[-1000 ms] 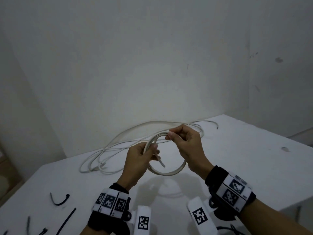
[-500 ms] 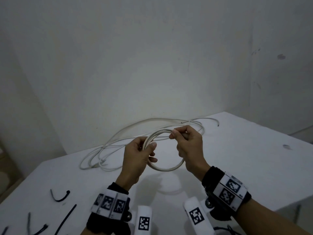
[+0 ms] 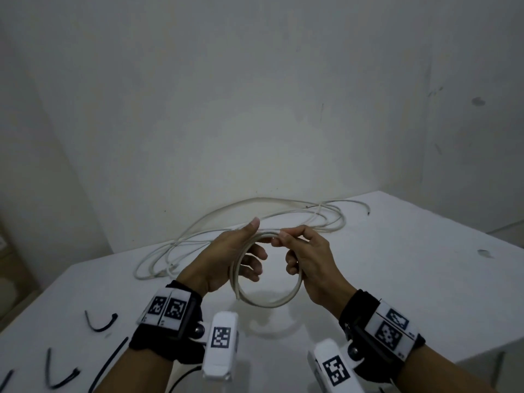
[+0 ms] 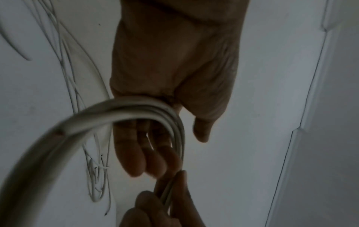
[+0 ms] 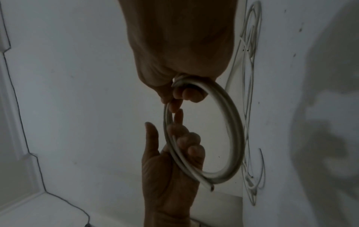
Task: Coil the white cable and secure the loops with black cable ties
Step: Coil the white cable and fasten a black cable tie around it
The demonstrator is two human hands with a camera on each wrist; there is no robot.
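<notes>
A small coil of white cable (image 3: 269, 302) hangs between both hands above the table. My left hand (image 3: 255, 251) has the coil's left side lying across its palm, thumb lifted clear, fingers relaxed inside the loop. My right hand (image 3: 279, 239) pinches the coil's top between thumb and forefinger, and its lower fingers curl round the right side. The left wrist view shows the strands (image 4: 126, 109) crossing the base of straight fingers. In the right wrist view the coil (image 5: 233, 130) ends in a cut tip (image 5: 210, 186). Black cable ties (image 3: 100, 321) lie at the near left.
The rest of the white cable (image 3: 255, 211) sprawls in long loose loops along the table's far edge by the wall. The white table (image 3: 397, 279) ends in an edge on the right. More black ties (image 3: 61, 375) lie near the front left corner.
My left thumb has lifted off the coil, which it pressed before. The loose cable end now lies along the loop. Both hands have come a little nearer to me.
</notes>
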